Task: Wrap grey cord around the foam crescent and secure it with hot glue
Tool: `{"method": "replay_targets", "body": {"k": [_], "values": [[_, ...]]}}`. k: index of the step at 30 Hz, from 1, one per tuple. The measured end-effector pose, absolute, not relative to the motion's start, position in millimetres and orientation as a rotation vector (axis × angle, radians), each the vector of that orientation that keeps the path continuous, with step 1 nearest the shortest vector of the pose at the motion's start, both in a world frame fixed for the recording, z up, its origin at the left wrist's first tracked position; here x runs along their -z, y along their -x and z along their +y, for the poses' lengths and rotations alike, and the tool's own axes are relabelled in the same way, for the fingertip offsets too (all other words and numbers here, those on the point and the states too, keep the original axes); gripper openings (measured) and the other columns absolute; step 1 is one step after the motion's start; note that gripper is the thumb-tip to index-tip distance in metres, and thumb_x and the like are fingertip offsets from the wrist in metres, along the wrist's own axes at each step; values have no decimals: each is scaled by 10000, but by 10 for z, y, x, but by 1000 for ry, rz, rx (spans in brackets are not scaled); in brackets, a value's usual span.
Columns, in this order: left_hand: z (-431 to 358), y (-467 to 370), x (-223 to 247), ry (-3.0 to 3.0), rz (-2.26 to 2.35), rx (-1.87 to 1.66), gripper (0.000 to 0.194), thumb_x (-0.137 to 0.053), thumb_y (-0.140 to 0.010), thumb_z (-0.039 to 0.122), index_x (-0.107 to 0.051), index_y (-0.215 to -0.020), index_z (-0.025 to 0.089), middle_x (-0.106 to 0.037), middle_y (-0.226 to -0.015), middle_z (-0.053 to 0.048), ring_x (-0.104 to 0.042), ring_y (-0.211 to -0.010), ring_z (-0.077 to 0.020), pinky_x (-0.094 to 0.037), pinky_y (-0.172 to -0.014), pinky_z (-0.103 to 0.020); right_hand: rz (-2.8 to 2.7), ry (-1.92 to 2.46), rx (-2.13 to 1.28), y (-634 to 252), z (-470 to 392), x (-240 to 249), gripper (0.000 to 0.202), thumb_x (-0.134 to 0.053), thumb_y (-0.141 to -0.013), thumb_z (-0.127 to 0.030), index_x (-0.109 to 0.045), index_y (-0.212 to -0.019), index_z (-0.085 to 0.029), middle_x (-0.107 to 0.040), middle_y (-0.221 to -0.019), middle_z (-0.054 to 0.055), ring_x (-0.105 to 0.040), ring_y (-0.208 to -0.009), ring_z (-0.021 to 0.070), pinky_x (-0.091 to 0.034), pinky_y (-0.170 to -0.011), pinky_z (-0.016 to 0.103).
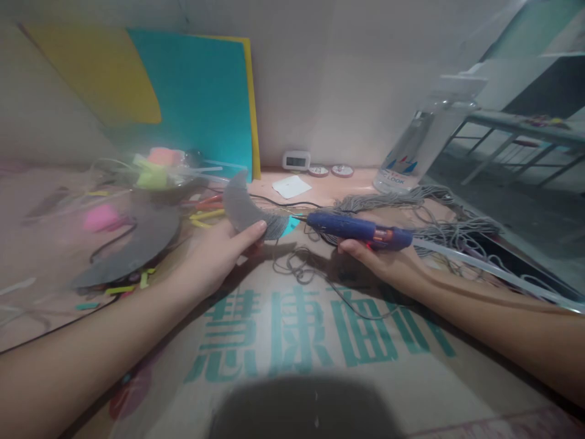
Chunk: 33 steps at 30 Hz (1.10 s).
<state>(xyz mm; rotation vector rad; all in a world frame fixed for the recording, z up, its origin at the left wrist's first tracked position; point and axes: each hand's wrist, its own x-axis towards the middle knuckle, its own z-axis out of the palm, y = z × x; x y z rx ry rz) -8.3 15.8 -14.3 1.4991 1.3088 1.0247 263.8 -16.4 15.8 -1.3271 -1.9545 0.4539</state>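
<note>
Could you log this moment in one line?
left hand: holds gray crescent | right hand: holds blue glue gun | nozzle: near crescent's blue end

There are two hands, two grey crescents, one glue gun, two discs and one bottle.

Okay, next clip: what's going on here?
A person's left hand holds a curved gray piece whose teal end is uncovered. The right hand holds a blue glue gun, its nozzle at that end; whether it touches is hard to tell. Loose gray cord lies below, and another curved gray piece sits off to the left.
</note>
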Motion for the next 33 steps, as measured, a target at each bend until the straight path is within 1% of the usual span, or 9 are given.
{"method": "replay_targets", "body": {"k": [4,8,13,16,20,25,30,33], "values": [[159,70,135,-1481,1255,-1020,416,-633,-800,589,-566,-743,182,-572,-672,9,-493,-595,-135,-335,-542,-252,-1950,1276,-458,-2624,-173,-165,211,-662,-814,-425,-597,-771,-230,-590,-663,1,-561,-585,176,-459,-537,315],[159,71,129,-1492,1291,-1000,437,-621,-802,606,-560,-722,180,-567,-657,6,-481,-581,-137,-319,-530,-256,-1962,1305,-494,-2606,-163,-172,257,-630,-823,-447,-535,-719,-231,-531,-611,-6,-523,-558,176,-419,-511,310],[155,75,139,-1505,1295,-999,438,-616,-803,604,-564,-703,181,-567,-643,-2,-482,-580,-142,-320,-521,-257,-1964,1278,-491,-2594,-147,-184,258,-636,-815,-400,-483,-692,-233,-523,-612,-18,-519,-558,161,-406,-517,295],[169,87,173,-1513,1318,-1005,435,-616,-799,599,-577,-701,177,-583,-637,-10,-488,-574,-145,-320,-514,-254,-1983,1280,-519,-2590,-136,-181,292,-634,-822,-414,-462,-675,-228,-498,-598,-24,-495,-543,148,-395,-500,284],[197,113,219,-1524,1311,-990,431,-614,-808,602,-592,-743,177,-589,-661,-11,-505,-594,-142,-321,-520,-246,-1977,1302,-517,-2584,-133,-168,300,-657,-808,-439,-487,-681,-227,-482,-587,-25,-472,-528,143,-387,-492,285],[212,130,250,-1507,1292,-984,423,-622,-809,604,-599,-769,183,-581,-661,-8,-497,-590,-136,-326,-526,-248,-1914,1337,-580,-2564,-151,-181,272,-666,-796,-454,-523,-714,-238,-524,-609,-13,-516,-548,164,-429,-508,299],[216,140,273,-1498,1287,-996,418,-632,-807,597,-606,-792,180,-586,-676,-10,-514,-607,-140,-353,-544,-254,-1943,1381,-485,-2579,-133,-169,303,-661,-796,-492,-527,-703,-237,-550,-628,2,-547,-575,183,-465,-535,319],[218,140,278,-1490,1284,-1000,418,-636,-805,595,-605,-801,178,-585,-677,-7,-514,-604,-139,-366,-549,-254,-1922,1416,-485,-2581,-124,-157,265,-661,-790,-480,-581,-739,-233,-597,-658,16,-593,-617,206,-506,-565,338]]}}
